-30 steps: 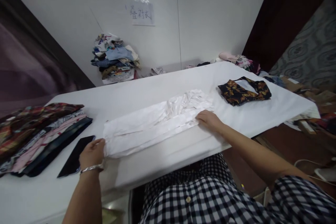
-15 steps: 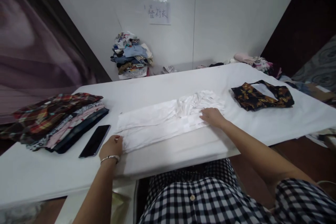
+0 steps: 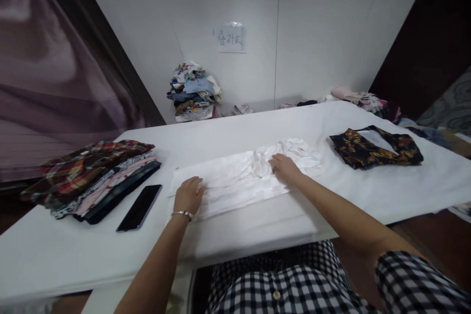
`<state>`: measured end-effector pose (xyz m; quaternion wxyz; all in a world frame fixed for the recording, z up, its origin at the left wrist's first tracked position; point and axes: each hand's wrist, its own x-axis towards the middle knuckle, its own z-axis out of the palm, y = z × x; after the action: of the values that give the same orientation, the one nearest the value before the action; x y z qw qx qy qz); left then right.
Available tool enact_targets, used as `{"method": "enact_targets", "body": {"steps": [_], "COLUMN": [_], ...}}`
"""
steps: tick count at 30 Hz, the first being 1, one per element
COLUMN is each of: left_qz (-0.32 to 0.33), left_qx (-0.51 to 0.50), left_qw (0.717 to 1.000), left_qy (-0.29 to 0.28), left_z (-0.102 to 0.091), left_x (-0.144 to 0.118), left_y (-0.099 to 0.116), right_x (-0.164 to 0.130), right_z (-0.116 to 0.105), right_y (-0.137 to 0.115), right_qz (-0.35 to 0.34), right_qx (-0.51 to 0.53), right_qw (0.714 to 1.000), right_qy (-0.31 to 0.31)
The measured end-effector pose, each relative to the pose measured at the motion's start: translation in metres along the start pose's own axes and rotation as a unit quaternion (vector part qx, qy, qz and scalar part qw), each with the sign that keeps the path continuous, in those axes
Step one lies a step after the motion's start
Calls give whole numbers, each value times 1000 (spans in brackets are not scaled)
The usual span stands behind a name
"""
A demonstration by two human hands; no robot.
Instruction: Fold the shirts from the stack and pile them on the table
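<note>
Head view shows both of my hands resting on a white garment [image 3: 239, 179] that lies folded into a long strip across the table [image 3: 257, 225], just in front of me. Left hand [image 3: 188, 195] lies flat, palm down, on the strip's left end, its grip released, fingers spread on the cloth rather than closed around it; a thin bracelet [image 3: 181, 214] sits at that wrist. Right hand [image 3: 284, 169] presses on the middle of the strip, where the cloth bunches into wrinkles, and I cannot tell whether its grip pinches a fold or only lies on it. The garment runs between the two hands and reaches on past the right one, rumpled at that far end.

Just left of my left hand, a black phone [image 3: 140, 207] lies on the table, apart from the cloth. Further left sits a stack of folded clothes [image 3: 95, 176], plaid on top. Well to the right of my right hand lies a dark floral shirt [image 3: 375, 147], folded. Beyond the table, against the wall, stands a heap of clothes [image 3: 193, 92] under a paper sign [image 3: 231, 39].
</note>
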<state>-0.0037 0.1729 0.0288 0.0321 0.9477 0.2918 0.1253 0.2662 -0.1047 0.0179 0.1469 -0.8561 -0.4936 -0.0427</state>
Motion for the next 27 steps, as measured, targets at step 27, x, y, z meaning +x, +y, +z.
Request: {"method": "enact_targets", "body": {"steps": [27], "left_qz": [-311], "left_qx": [7], "left_qw": [948], "left_qy": [-68], "left_z": [-7], "left_x": [2], "left_y": [-46], "right_x": [20], "right_z": [40], "right_y": [-54], "right_qz": [-24], "right_qx": [5], "right_qw": [996], "right_qy": [-91]}}
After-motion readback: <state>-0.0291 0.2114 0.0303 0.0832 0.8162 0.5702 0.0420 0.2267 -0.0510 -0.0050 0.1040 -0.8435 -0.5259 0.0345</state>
